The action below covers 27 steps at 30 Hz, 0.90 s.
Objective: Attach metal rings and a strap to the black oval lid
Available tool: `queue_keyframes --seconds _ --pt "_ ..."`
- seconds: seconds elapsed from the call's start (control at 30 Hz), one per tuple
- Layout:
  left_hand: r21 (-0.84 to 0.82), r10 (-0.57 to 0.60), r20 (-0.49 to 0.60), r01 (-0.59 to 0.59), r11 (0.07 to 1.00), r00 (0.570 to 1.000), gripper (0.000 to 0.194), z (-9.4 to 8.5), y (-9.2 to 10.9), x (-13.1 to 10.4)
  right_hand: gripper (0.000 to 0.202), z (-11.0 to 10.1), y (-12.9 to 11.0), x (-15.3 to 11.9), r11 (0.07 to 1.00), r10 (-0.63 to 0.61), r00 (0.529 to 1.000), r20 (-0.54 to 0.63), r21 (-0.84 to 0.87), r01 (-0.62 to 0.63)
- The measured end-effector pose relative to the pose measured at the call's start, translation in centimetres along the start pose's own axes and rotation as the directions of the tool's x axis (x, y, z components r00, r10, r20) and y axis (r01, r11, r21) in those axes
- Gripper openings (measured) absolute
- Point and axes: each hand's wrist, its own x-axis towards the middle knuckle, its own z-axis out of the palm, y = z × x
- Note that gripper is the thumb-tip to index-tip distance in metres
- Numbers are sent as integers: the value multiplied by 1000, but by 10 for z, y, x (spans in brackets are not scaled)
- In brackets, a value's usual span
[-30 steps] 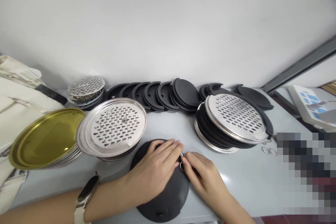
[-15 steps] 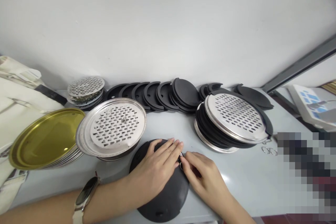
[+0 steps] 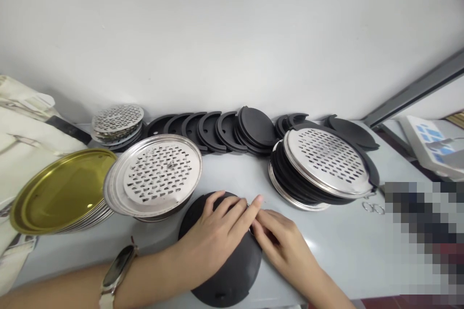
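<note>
A round black disc (image 3: 235, 275) lies flat on the grey table near its front edge. Across its upper part rests my left hand (image 3: 221, 231), palm down, fingers spread and partly bent. At the disc's right edge, my right hand (image 3: 281, 236) is closed in a pinch on a small metal ring (image 3: 251, 230), mostly hidden by the fingers. The fingertips of both hands nearly meet there.
Left of the disc stand a perforated metal plate stack (image 3: 159, 174) and gold trays (image 3: 65, 188). On the right is a stack of black discs and metal plates (image 3: 326, 159). Black curved covers (image 3: 210, 133) line the wall; loose rings (image 3: 373, 208) lie at right.
My left fingers have bent and spread more, with the index finger shifted right towards my right hand. The disc has hardly moved.
</note>
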Motion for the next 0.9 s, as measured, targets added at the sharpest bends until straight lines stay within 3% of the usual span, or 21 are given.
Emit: queue_keyframes --seconds 0.17,0.57,0.9 --pt "15 24 -45 -23 1000 999 43 0 0 -1 23 0 0 0 1000 -12 1000 -4 -5 12" --pt "-137 98 -42 -103 985 994 32 -2 -6 -3 25 1 0 -1 1000 5 1000 -14 0 -5" --pt "-291 -38 -36 26 956 999 31 -10 -4 2 28 -1 -3 0 1000 3 997 -77 2 -3"
